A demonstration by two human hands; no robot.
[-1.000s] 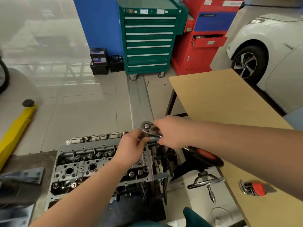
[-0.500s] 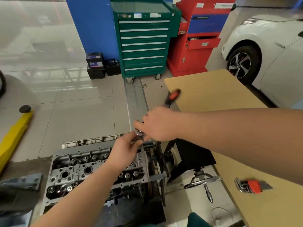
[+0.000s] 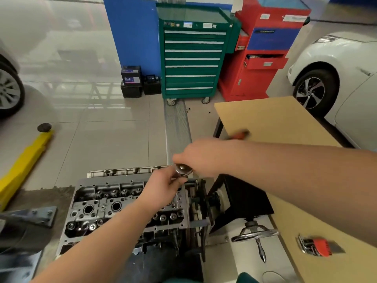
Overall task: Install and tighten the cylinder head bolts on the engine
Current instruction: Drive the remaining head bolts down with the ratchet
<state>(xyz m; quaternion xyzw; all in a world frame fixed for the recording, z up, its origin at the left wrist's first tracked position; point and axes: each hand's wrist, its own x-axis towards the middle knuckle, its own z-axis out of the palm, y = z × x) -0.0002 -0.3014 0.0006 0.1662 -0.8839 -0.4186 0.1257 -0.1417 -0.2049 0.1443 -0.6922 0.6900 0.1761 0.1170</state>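
The engine (image 3: 126,209) sits on a stand at the left edge of the tan worktop (image 3: 271,119), its cylinder head facing up with open bores and bolt holes. Above the head's far right corner, the right hand (image 3: 202,156) wraps the ratchet (image 3: 183,170) near its head; its orange handle end shows blurred beyond the knuckles. The left hand (image 3: 161,188) has its grip pinching the socket under the ratchet head. No bolt shows here. The step in hand looks like seating the tool; next it must drop squarely onto a bolt before swinging.
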